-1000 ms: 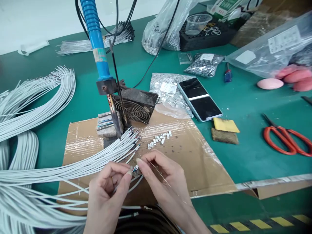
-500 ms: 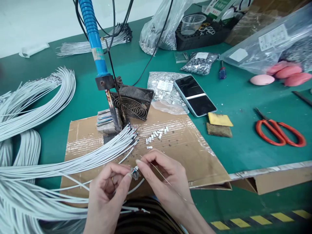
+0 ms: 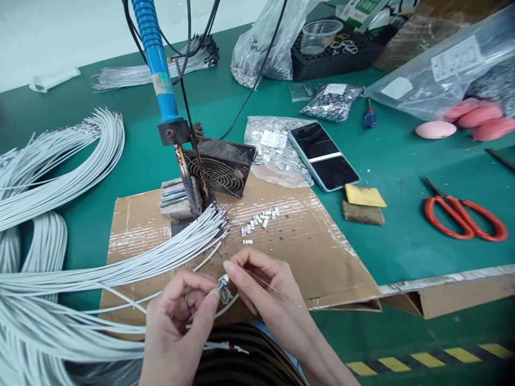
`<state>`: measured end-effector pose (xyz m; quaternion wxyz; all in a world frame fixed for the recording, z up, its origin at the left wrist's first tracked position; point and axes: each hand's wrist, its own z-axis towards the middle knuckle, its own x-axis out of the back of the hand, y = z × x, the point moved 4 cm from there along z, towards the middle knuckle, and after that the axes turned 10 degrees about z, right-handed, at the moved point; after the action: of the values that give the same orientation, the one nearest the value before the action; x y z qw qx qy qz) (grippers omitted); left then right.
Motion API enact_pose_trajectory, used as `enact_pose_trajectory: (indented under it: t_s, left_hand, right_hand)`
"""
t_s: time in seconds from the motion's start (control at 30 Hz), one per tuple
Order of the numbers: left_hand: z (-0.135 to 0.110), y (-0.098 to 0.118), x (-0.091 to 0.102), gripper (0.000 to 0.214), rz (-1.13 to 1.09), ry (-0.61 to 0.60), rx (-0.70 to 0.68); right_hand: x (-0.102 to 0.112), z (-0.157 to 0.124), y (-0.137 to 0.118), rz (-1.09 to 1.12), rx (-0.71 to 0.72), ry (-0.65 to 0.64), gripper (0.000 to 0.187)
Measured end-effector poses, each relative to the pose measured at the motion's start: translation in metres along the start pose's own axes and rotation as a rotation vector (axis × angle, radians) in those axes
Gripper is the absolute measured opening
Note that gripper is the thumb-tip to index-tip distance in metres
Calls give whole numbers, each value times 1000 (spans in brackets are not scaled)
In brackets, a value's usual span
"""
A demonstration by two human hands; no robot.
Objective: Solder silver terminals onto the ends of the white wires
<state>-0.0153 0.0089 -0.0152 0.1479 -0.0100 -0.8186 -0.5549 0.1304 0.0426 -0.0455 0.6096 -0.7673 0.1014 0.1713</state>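
My left hand point(image 3: 181, 316) pinches the end of a white cable between thumb and forefinger. At the cable's tip sits a small metal connector point(image 3: 224, 279), with coloured wire ends showing beside it. My right hand point(image 3: 263, 287) is closed just right of the connector, its thumb and forefinger tips almost against it. A thin solder wire point(image 3: 276, 290) runs through the right hand and trails back over the wrist; its front end is hidden. Under the fingertips hangs a small greyish translucent piece point(image 3: 226, 296), not clear enough to name.
A blue-handled soldering iron point(image 3: 164, 102) stands clamped above a bundle of white cables point(image 3: 161, 262). Behind it are a small black fan point(image 3: 223, 166) and several loose connectors point(image 3: 257, 221) on cardboard point(image 3: 306, 262). Phone point(image 3: 324, 156), sponge point(image 3: 364, 196) and red-handled scissors point(image 3: 462, 214) lie rightward.
My right hand has shifted slightly left and turned a little, and the solder wire's front end no longer shows above its fingers. My left hand stays nearly still with the cable and connector.
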Motion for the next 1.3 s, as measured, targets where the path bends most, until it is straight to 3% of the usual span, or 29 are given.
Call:
enact_pose_trajectory:
  t_s: [0.4, 0.5, 0.63, 0.73, 0.87, 1.0, 1.1, 1.2, 1.3]
  left_hand:
    - [0, 3, -3, 11, 78, 15, -37]
    - [1, -1, 2, 8, 211, 57, -205]
    - [-3, -13, 17, 15, 453, 110, -502]
    - [-5, -32, 36, 12, 509, 198, -470]
    - [-10, -44, 50, 28, 648, 338, -478]
    - [-13, -46, 52, 13, 756, 328, -547]
    - [-19, -53, 57, 16, 866, 290, -743]
    - [-32, -73, 67, 24, 1024, 243, -995]
    - [-42, -96, 78, 29, 1112, 281, -1072]
  right_hand:
    - [1, 2, 5, 6, -9, 42, 40]
    - [11, 2, 4, -21, 23, 121, 37]
    - [46, 0, -10, 2, 72, 226, 35]
    - [82, -1, -26, 116, 132, 324, 50]
    - [119, -1, -34, 169, 123, 510, 46]
    - [128, 2, -33, 144, 125, 545, 46]
    - [130, 4, -30, 124, 108, 533, 48]
    - [134, 3, -27, 106, 96, 529, 49]
    - [139, 3, -26, 97, 105, 545, 47]
